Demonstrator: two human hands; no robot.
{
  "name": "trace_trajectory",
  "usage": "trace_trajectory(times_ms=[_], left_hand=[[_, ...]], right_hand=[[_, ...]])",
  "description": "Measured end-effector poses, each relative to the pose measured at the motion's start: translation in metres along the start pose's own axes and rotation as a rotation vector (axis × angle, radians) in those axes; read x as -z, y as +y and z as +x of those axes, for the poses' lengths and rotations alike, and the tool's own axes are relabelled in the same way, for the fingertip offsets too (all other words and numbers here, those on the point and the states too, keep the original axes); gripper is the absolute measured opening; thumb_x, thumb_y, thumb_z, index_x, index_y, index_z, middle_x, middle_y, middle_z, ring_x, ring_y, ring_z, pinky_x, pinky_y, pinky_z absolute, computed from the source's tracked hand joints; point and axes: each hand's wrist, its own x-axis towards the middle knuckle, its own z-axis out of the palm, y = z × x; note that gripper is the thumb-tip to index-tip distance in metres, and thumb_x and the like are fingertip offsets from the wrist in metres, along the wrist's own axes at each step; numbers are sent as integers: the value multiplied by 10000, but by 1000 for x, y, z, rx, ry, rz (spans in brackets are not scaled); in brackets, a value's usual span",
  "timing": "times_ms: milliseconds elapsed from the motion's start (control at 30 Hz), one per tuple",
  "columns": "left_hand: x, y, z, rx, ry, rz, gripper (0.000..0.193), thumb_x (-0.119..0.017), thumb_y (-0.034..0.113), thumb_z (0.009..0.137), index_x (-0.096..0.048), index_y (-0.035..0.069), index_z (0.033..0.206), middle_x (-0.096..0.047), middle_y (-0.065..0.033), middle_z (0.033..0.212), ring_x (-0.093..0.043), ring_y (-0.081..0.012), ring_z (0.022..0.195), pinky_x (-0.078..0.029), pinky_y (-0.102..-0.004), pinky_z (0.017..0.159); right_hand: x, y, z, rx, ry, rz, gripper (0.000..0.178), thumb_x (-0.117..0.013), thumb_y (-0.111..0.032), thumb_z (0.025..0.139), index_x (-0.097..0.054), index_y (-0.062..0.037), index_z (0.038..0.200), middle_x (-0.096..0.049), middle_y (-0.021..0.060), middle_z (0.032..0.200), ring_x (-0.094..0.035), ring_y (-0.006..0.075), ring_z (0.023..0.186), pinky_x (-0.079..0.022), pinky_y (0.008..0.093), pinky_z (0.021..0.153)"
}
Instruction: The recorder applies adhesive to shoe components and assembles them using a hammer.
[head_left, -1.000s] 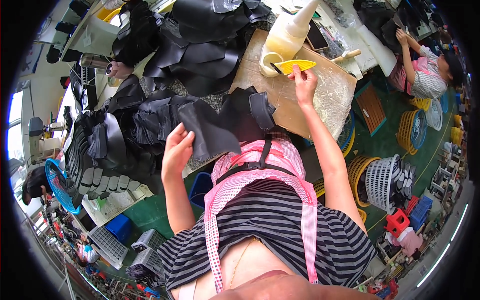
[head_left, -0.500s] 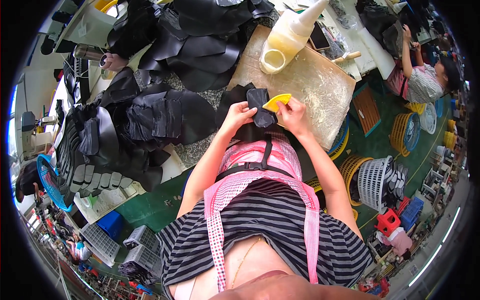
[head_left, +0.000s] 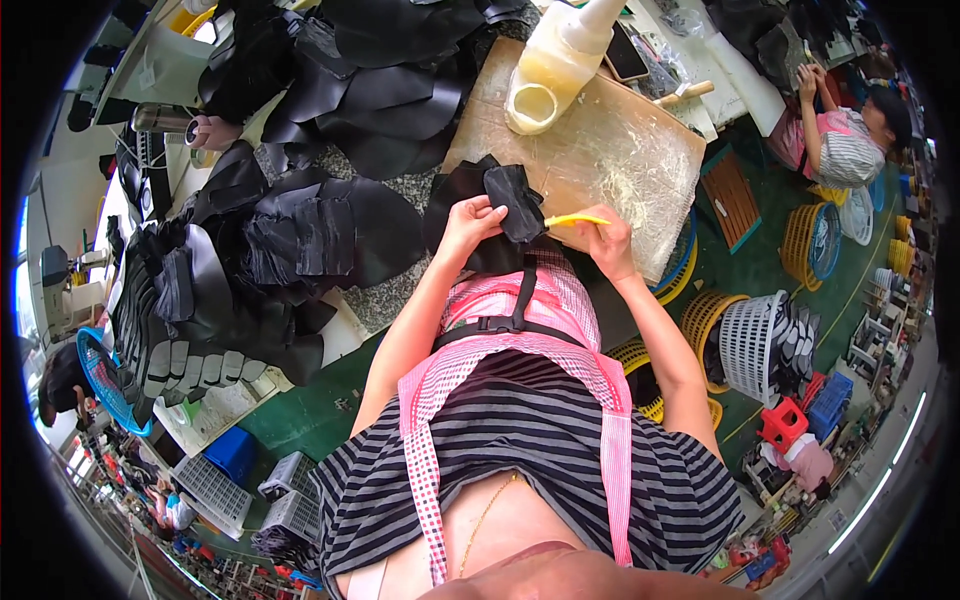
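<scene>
My left hand pinches the left edge of a small black leather-like piece, which lies over a larger black piece. In my right hand is a thin yellow spreader, seen nearly edge-on. Its tip is at the right edge of the small piece; whether it touches cannot be told. Beneath my right hand is a tan board smeared with pale dried residue. A whitish plastic bottle with yellowish contents, a pale nozzle and a round side opening lies on the board.
Stacks of black cut pieces cover the table at left. A phone and a wooden-handled tool lie beyond the board. Baskets, including a white one, stand on the floor at right. Another person works at far right.
The yellow spreader has turned from showing its broad face to nearly edge-on, and my right hand has moved slightly down and right. My left hand still grips the small black piece.
</scene>
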Motion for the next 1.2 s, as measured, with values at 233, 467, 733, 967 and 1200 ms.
trace_trajectory(times_ms=[233, 467, 733, 967, 1200], left_hand=[[5, -4, 6, -26, -15, 38, 187, -650, 143, 937, -649, 45, 1097, -704, 10, 959, -654, -61, 853, -526, -222, 774], [4, -3, 4, -37, -34, 73, 184, -645, 126, 937, -646, 47, 1103, -700, 4, 969, -660, -69, 849, -536, -232, 778], [19, -3, -5, -101, -23, 54, 248, -643, 90, 922, -619, 7, 1155, -706, -24, 960, -660, -82, 835, -530, -228, 749], [26, -5, -12, -104, 4, 82, 300, -647, 89, 920, -605, -1, 1203, -709, -41, 1002, -662, -79, 841, -523, -216, 752], [24, -2, -11, -97, -33, 92, 273, -649, 95, 921, -616, 15, 1180, -706, -24, 987, -658, -67, 831, -522, -213, 743]], right_hand=[[-19, 5, -33, 216, 36, -69, 211, -588, 59, 792, -667, -38, 962, -653, 111, 879, -668, 297, 822, -530, 352, 714], [-53, -20, 22, 71, 210, 52, 89, -600, -65, 920, -677, -29, 948, -638, 85, 794, -636, 201, 664, -500, 308, 612], [-60, -17, 57, 130, 262, 26, 89, -603, -70, 908, -666, -38, 962, -630, 115, 816, -668, 263, 743, -515, 370, 640], [-29, -12, -17, 143, 64, 17, 85, -600, -58, 906, -662, -32, 958, -621, 108, 804, -652, 275, 726, -513, 365, 635], [-81, -2, 74, 54, 353, -50, 84, -609, -71, 913, -639, 6, 904, -607, 139, 779, -645, 268, 645, -491, 371, 565]])
